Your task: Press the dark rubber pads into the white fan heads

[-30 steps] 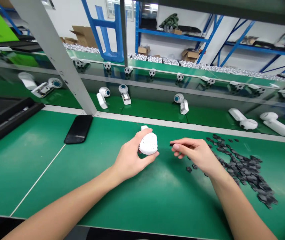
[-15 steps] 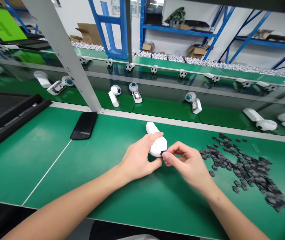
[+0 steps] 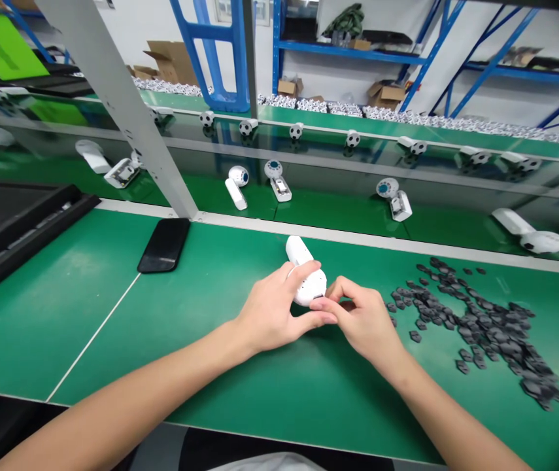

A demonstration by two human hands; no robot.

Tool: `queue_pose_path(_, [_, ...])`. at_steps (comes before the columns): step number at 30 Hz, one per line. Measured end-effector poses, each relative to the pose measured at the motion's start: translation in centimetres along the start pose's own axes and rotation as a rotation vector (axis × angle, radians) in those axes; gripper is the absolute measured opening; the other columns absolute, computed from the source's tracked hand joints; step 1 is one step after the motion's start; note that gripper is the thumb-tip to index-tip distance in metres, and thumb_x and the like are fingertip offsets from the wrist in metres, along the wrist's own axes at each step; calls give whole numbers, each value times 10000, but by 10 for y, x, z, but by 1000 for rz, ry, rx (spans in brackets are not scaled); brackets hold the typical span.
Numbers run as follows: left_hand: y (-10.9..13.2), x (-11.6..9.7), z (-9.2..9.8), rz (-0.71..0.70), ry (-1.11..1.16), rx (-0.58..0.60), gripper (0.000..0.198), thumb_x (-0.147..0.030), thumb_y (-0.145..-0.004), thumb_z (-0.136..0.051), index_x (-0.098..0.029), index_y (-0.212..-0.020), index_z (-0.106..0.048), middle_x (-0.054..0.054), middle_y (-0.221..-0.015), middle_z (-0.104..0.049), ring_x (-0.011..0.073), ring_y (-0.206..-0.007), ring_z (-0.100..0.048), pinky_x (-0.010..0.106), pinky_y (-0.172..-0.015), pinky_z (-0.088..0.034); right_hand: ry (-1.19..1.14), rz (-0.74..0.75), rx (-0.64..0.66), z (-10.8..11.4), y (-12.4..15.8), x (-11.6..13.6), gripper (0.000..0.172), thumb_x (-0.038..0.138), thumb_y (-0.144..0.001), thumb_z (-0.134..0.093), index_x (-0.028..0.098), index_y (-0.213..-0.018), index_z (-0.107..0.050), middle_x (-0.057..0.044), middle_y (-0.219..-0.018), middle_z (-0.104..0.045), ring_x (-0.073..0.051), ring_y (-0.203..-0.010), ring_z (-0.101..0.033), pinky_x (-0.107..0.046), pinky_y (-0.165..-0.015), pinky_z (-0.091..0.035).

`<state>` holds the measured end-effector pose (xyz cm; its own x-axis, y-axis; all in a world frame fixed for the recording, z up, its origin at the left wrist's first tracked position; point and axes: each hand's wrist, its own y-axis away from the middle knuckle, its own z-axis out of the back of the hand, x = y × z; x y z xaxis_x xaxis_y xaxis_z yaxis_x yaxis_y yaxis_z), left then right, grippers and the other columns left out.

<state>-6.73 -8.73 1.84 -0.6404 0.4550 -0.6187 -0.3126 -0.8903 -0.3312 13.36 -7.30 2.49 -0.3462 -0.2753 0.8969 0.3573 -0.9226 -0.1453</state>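
Observation:
My left hand [image 3: 272, 307] is closed around a white plastic device [image 3: 311, 286] with a round head and a short, thick handle [image 3: 297, 250] that points away from me. Its fingers lie over the head, and the thumb stretches along the near side. At the head's lower right edge shows a small black piece [image 3: 318, 297]. My right hand [image 3: 360, 314] is pinched there, thumb and fingertips against that piece and the rim. The fingertips partly hide it. Right of my hands, many similar flat black pieces [image 3: 495, 330] lie scattered on the green table [image 3: 240, 405].
A black phone [image 3: 164, 245] lies at the left, near a grey upright post [image 3: 161, 154]. Behind the table's pale edge, a green conveyor [image 3: 318, 212] carries white devices [image 3: 279, 180]. Farther back, soccer-ball-patterned units [image 3: 352, 139] stand in a row. A black-framed tray [image 3: 19, 229] is at far left.
My right thumb has pressed in closer to the device's rim, and the black piece now shows less. Devices on the near conveyor have shifted right; the ball-patterned units behind have shifted slightly left.

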Motion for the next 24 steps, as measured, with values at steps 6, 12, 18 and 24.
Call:
queue_pose_path(6, [-2, 2, 7, -9, -2, 3, 645, -591, -933, -667, -305, -1464, -438, 53, -1287, -666, 265, -1044, -685, 376, -856, -523, 142, 177, 154, 10, -1, 7, 276, 321, -1082, -504, 228, -822, -498, 24, -780, -558, -146, -685, -505, -279, -653, -399])
queue_pose_path(12, [-4, 6, 17, 16, 112, -46, 458, -437, -992, -626, -266, -1407, -536, 43, -1208, -704, 216, -949, -679, 340, -837, -499, 434, -39, 319, 80, -4, 13, 267, 429, -1093, -463, 284, -1025, -677, 1, -1001, -737, -189, -839, -665, -299, -733, -474])
queue_pose_path(18, [-5, 12, 22, 38, 300, -114, 391, -425, -989, -636, -283, -1350, -590, 20, -1155, -698, 165, -850, -619, 293, -760, -476, 680, -426, 358, 135, -6, -31, 267, 533, -923, -666, 265, -923, -665, 1, -774, -723, -193, -659, -654, -281, -523, -436])
queue_pose_path(24, [-9, 10, 29, 131, 244, -45, 471, -498, -950, -669, -312, -1369, -561, 13, -1079, -699, 151, -760, -594, 277, -682, -476, 671, -456, 422, 128, -10, -45, 203, 456, -865, -694, 256, -836, -710, -7, -745, -734, -188, -636, -657, -281, -508, -432])
